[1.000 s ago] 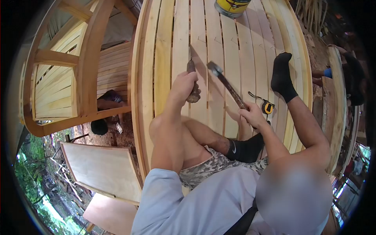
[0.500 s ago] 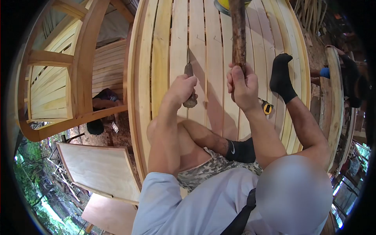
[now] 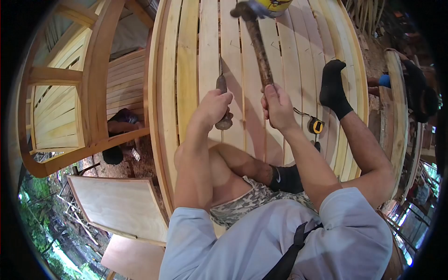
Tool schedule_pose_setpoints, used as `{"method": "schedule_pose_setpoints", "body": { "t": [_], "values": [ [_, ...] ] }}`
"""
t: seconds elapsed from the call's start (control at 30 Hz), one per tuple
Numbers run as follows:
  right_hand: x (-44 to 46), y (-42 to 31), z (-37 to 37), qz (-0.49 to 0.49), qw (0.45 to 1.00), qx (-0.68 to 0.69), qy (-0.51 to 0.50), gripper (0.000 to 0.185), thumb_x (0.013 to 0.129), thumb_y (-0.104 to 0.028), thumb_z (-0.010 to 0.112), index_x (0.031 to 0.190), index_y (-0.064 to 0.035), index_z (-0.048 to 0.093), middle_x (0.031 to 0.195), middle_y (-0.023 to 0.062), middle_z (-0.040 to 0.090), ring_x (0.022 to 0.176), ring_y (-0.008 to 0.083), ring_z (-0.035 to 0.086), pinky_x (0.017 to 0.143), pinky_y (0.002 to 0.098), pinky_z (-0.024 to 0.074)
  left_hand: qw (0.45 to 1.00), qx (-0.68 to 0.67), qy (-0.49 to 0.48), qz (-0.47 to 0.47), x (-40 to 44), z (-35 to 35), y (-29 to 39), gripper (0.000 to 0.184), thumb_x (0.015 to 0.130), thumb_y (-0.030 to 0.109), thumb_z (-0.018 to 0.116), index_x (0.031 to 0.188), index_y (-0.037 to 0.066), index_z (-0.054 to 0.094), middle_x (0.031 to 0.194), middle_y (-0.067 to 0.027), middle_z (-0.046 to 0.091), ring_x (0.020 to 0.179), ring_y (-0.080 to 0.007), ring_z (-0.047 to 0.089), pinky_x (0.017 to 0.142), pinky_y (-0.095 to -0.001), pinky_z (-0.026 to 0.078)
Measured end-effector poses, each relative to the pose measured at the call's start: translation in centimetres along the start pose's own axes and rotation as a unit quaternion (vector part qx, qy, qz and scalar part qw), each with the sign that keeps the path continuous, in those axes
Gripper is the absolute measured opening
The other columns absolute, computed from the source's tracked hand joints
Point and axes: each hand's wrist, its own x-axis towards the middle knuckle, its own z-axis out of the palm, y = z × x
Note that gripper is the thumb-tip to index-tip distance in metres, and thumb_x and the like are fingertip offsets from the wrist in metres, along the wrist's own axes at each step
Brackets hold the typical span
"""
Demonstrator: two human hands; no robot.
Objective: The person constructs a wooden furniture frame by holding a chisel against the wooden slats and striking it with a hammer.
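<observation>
Brown-handled, likely head-heavy, the hammer (image 3: 259, 52) is sensibly gripped low by the right hand (image 3: 280, 107) — the stiff-looking narrow-bladed tool (image 3: 221, 83) by the left hand (image 3: 213, 107)

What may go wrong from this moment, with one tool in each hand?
The hammer in the right hand might miss the chisel-like tool and strike the left hand gripping it. The tool's thin blade may slip and gouge the wooden slats. The hammer head overlaps the yellow can in view; a swing might knock it, though depth is unclear.
</observation>
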Motion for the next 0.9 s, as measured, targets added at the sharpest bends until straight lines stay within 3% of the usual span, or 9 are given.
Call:
{"method": "schedule_pose_setpoints", "body": {
  "t": [0.2,0.5,0.57,0.6,0.63,0.7,0.77,0.83,0.9],
  "values": [
    [0.8,1.8,-0.4,0.104,0.985,-0.133,0.037,0.043,0.104,-0.043,0.048,0.087,-0.0041,0.054,0.065,-0.0005,0.05,0.052,0.008,0.047,0.046,0.0272,0.0383,1.0,0.002,0.004,-0.003,-0.1,0.1,0.1,0.016,0.086,0.014,0.052,0.094,0.0,0.05,0.076,-0.008,0.053,0.059,-0.0195,0.06,0.051,-0.0388,0.055],
    [-0.6,3.5,0.9,-0.172,0.985,0.016,0.031,0.042,0.104,-0.038,0.048,0.09,0.0004,0.058,0.071,0.0057,0.056,0.062,0.0109,0.052,0.055,0.0304,0.0419,1.0,0.002,0.01,-0.015,-0.2,0.3,0.2,0.014,0.087,0.013,0.051,0.094,0.001,0.05,0.076,-0.0083,0.053,0.06,-0.0197,0.06,0.05,-0.0379,0.055],
    [1.8,5.8,-0.1,-0.063,0.974,-0.211,0.058,0.044,0.102,-0.037,0.05,0.091,0.0041,0.058,0.07,0.0103,0.056,0.067,0.017,0.056,0.06,0.0367,0.0441,1.0,0.013,0.014,-0.008,-0.4,0.4,0.4,0.014,0.087,0.013,0.051,0.093,0.001,0.05,0.075,-0.009,0.053,0.06,-0.0201,0.06,0.051,-0.0388,0.055],
    [3.3,4.4,-0.3,0.064,0.977,-0.205,0.006,0.046,0.101,-0.037,0.052,0.091,0.0069,0.059,0.069,0.0134,0.055,0.071,0.0213,0.057,0.065,0.0405,0.045,1.0,0.014,0.012,0.001,-0.4,0.5,0.5,0.014,0.087,0.013,0.051,0.093,0.001,0.05,0.075,-0.009,0.053,0.06,-0.0201,0.06,0.051,-0.0388,0.055],
    [3.8,3.5,-0.1,0.059,0.977,-0.205,0.008,0.046,0.101,-0.037,0.052,0.091,0.0069,0.059,0.069,0.0134,0.055,0.071,0.0213,0.057,0.065,0.0405,0.045,1.0,0.002,0.014,-0.002,-0.4,0.6,0.4,0.013,0.087,0.013,0.05,0.092,0.001,0.05,0.075,-0.0094,0.053,0.06,-0.0203,0.06,0.051,-0.0392,0.055],
    [4.2,2.2,1.0,0.013,0.984,-0.171,0.039,0.041,0.104,-0.042,0.047,0.093,-0.0035,0.054,0.064,-0.0009,0.049,0.047,0.0082,0.043,0.043,0.0273,0.0355,1.0,-0.008,0.015,-0.01,-0.1,0.3,0.3,0.013,0.087,0.013,0.05,0.091,0.0,0.049,0.075,-0.0098,0.054,0.06,-0.0205,0.06,0.051,-0.0395,0.055],
    [2.0,2.0,1.5,-0.009,0.994,-0.104,0.027,0.038,0.105,-0.039,0.047,0.096,-0.0026,0.054,0.066,-0.0006,0.049,0.052,0.007,0.044,0.046,0.0246,0.0357,1.0,-0.01,0.005,0.0,0.1,0.2,-0.1,0.013,0.087,0.013,0.051,0.091,0.0,0.05,0.075,-0.0099,0.054,0.06,-0.0207,0.06,0.05,-0.0398,0.055],
    [0.6,1.9,2.0,-0.198,0.979,-0.049,0.027,0.035,0.105,-0.036,0.048,0.098,-0.0019,0.053,0.067,-0.0003,0.049,0.058,0.0063,0.045,0.051,0.0226,0.0364,1.0,-0.015,0.016,-0.007,-0.3,0.5,0.2,0.013,0.087,0.013,0.051,0.091,0.0,0.05,0.075,-0.0099,0.054,0.06,-0.0209,0.06,0.05,-0.0399,0.055],
    [0.7,4.8,1.7,-0.204,0.976,-0.065,0.046,0.043,0.103,-0.038,0.048,0.084,0.0006,0.056,0.063,0.0054,0.055,0.057,0.0145,0.055,0.052,0.0327,0.0426,1.0,-0.012,0.022,-0.009,-0.4,0.7,0.4,0.013,0.087,0.012,0.051,0.091,0.0,0.05,0.075,-0.0099,0.055,0.059,-0.021,0.06,0.049,-0.04,0.055]
  ]
}}
